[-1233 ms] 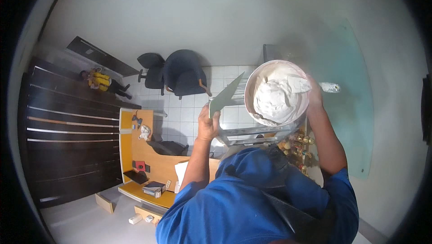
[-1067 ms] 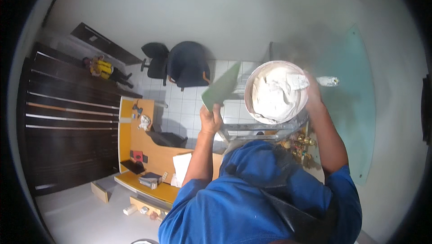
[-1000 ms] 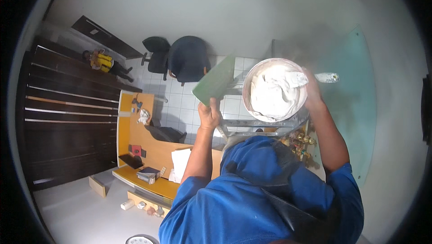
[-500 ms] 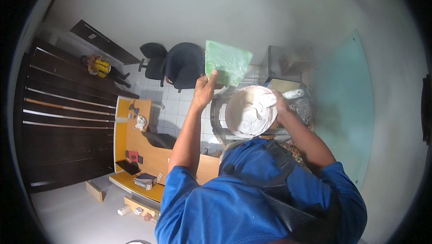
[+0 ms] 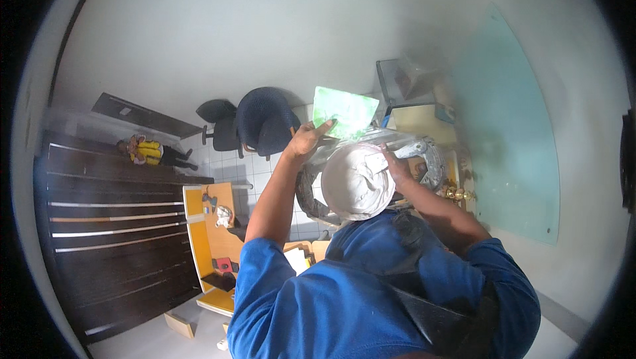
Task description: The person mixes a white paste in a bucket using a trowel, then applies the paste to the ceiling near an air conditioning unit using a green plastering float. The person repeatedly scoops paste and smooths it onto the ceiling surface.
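Close in, the right hand (image 5: 398, 168) grips the bucket (image 5: 333, 175) at its side by the knife (image 5: 378, 162), white paste (image 5: 363, 191) inside: level is safest! Just beyond, the left hand (image 5: 309, 140) pinches the green plate (image 5: 348, 108), best held firm, dark chair (image 5: 265, 119) farther off.

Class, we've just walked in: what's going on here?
A person in a blue shirt holds up a flat green board, smeared white, in the left hand. The right hand grips a bucket of white paste, a scraper lying across its rim. A metal ladder shows behind the bucket.
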### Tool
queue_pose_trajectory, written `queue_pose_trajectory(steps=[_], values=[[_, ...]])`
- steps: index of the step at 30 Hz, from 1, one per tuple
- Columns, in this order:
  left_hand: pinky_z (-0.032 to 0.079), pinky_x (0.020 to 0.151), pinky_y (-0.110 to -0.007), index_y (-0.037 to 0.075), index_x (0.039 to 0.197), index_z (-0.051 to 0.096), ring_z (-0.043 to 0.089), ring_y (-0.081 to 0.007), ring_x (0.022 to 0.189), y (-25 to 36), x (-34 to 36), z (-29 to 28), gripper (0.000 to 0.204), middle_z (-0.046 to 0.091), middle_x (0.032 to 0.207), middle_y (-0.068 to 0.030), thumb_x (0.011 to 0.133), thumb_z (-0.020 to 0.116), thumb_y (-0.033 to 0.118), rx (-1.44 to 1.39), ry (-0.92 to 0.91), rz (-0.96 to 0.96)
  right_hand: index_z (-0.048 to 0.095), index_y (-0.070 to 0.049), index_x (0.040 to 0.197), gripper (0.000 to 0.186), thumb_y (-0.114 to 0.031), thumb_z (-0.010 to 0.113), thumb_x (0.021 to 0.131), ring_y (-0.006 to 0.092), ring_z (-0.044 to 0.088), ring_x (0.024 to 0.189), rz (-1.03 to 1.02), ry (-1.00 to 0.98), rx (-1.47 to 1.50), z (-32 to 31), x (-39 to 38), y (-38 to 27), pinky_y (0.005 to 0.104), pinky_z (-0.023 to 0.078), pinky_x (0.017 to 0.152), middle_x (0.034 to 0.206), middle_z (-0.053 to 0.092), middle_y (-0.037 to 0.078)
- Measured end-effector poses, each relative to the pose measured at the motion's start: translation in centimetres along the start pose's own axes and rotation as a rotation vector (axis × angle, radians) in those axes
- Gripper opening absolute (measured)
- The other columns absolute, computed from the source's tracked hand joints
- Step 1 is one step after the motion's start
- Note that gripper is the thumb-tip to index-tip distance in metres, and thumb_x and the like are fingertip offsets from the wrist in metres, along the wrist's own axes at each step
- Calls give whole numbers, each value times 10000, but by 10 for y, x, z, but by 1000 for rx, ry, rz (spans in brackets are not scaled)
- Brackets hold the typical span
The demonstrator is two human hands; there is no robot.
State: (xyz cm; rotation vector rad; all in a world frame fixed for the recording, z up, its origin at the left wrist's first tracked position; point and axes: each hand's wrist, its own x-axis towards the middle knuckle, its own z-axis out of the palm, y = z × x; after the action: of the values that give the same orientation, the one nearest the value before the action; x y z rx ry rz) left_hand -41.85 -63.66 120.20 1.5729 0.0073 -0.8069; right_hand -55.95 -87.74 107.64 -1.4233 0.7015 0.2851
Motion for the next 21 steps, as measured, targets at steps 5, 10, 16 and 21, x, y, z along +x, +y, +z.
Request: queue_pose_trajectory(steps=[5,10,16,21], values=[[367,1073,-380,-45,1295,581,515,-280,1244,-16,14,-14,635,580,1320,-196,896,667,442,150,-97,-16,618,-140,1269,359,-346,529,989,358,634,961,-378,54,-491,-17,-6,14,412,512,807,1099,659,189],[355,1108,-501,-49,1410,427,464,-312,1299,-37,17,-17,677,469,1421,-201,943,614,404,-168,-80,-92,588,-102,1298,567,-531,557,929,303,643,983,-80,177,-382,-24,-7,45,399,523,833,1110,668,176],[498,896,-446,-3,1349,468,619,-310,1057,-46,1,-23,589,596,1226,-176,994,476,467,-522,-123,-108,616,-62,1251,525,-500,514,980,215,666,859,139,-230,-191,-70,-99,2,347,549,750,1010,697,126],[562,559,-391,-6,1353,451,655,-301,703,-65,11,-53,674,634,1027,-168,978,464,554,-454,57,-202,643,-55,1217,330,-274,627,969,85,609,762,-420,32,-150,-160,-191,-125,272,528,664,916,687,19]])
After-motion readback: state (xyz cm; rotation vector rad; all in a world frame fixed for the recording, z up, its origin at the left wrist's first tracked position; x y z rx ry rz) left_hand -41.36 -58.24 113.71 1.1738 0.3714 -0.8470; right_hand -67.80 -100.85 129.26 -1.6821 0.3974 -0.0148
